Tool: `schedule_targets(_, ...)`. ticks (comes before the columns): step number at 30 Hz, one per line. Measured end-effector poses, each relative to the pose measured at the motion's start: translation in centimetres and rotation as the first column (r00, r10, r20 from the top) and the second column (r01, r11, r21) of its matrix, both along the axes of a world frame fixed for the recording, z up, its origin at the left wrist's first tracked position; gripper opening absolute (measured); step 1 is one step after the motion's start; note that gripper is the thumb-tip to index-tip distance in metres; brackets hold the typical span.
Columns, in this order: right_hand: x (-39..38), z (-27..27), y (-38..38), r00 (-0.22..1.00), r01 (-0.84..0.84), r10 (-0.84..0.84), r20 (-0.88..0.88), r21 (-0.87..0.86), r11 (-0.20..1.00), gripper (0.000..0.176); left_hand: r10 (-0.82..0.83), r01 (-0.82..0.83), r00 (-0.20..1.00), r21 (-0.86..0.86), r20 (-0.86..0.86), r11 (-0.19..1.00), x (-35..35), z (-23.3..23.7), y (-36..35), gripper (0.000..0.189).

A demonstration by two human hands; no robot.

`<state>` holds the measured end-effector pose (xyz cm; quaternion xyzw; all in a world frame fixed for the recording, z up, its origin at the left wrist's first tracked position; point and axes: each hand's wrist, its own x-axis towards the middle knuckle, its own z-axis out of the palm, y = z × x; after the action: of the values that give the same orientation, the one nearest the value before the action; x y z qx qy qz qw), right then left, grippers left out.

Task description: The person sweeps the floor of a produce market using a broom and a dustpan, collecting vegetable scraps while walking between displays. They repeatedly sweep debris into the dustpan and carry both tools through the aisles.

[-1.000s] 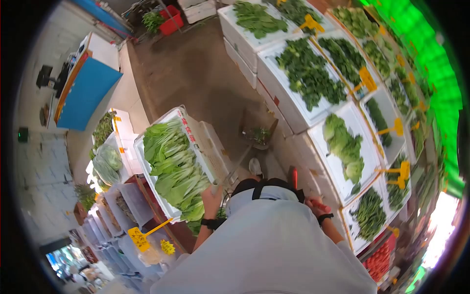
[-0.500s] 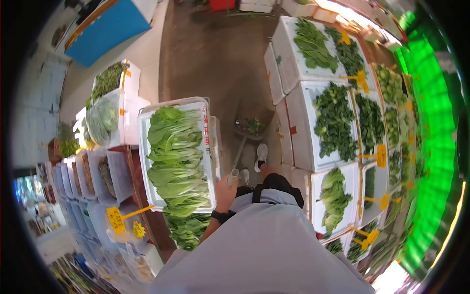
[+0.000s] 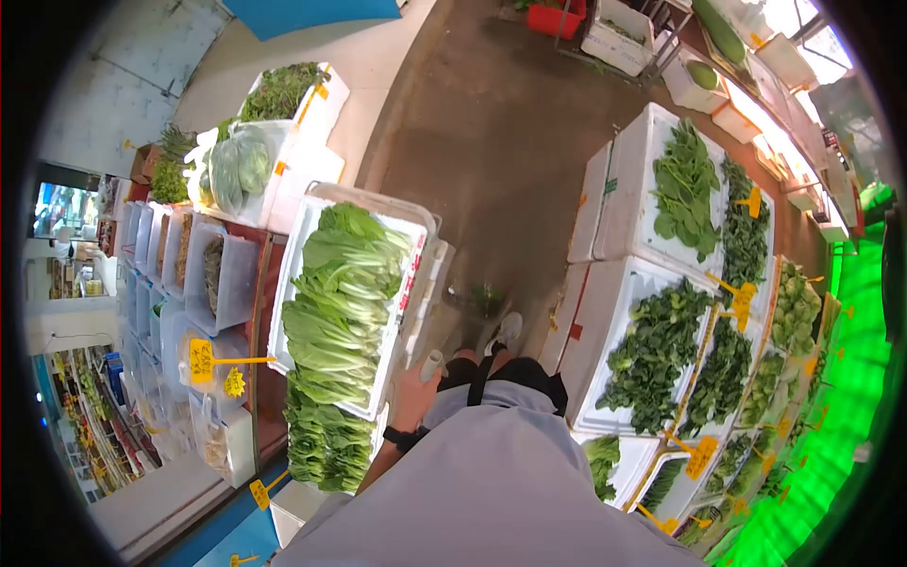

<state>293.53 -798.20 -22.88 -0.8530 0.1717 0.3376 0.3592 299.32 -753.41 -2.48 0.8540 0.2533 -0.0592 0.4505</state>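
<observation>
My left hand (image 3: 413,392), with a black watch on the wrist, is closed around the top of a long handle (image 3: 431,367). That handle belongs to a dustpan (image 3: 482,300), which sits low near the floor ahead of my shoes with green leaf scraps in it. Its outline is dim and blurred. Just left of the hand stands a white foam box (image 3: 416,269) full of leafy greens with pale stalks (image 3: 345,283). Nowhere in the frame does my right hand show.
Foam boxes (image 3: 605,326) of dark leafy greens with yellow price tags line the right side. Plastic bins (image 3: 222,283) of dried goods stand at the left. A brown floor aisle (image 3: 510,142) runs between, toward a red basket (image 3: 556,19) at the far end.
The view has turned, and the stalls on both sides sit differently in it. The dustpan now appears closer to my feet, with my left hand still gripping its handle.
</observation>
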Motion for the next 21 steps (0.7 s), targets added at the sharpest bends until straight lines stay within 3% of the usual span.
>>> schedule_targets(5, 7.3, -0.6, -1.2, 0.997, 0.027, -0.030, 0.072, 0.039, 0.999, 0.012, -0.133, 0.150, 0.985, 0.171, -0.107, 0.974, 3.2, -0.3, -0.5, 0.033)
schedule_targets(8, 10.6, -0.7, -1.1, 0.994, 0.035, -0.042, 0.099, 0.064, 0.997, 0.012, -0.147, 0.148, 0.989, 0.202, -0.021, 0.968, 6.4, 0.0, -0.6, 0.029)
schedule_targets(11, 13.2, -0.9, -0.5, 0.993, 0.033, -0.042, 0.107, 0.081, 0.996, 0.012, -0.164, 0.166, 0.986, 0.080, -0.030, 0.983, 10.8, 1.2, -0.9, 0.032)
schedule_targets(14, 14.9, -0.8, 0.0, 0.995, 0.034, -0.042, 0.093, 0.081, 0.996, 0.013, -0.181, 0.172, 0.980, 0.105, 0.087, 0.980, 15.3, 0.2, -1.1, 0.030)
schedule_targets(17, 16.7, -0.3, 0.5, 0.996, 0.039, -0.044, 0.079, 0.057, 0.998, 0.013, -0.223, 0.218, 0.975, 0.121, 0.026, 0.968, 20.9, -0.1, -1.1, 0.028)
schedule_targets(21, 18.2, 1.1, 1.7, 0.994, 0.092, -0.092, 0.051, 0.007, 0.996, 0.013, -0.296, 0.295, 0.949, 0.022, 0.106, 0.955, 28.5, -0.3, -0.8, 0.027)
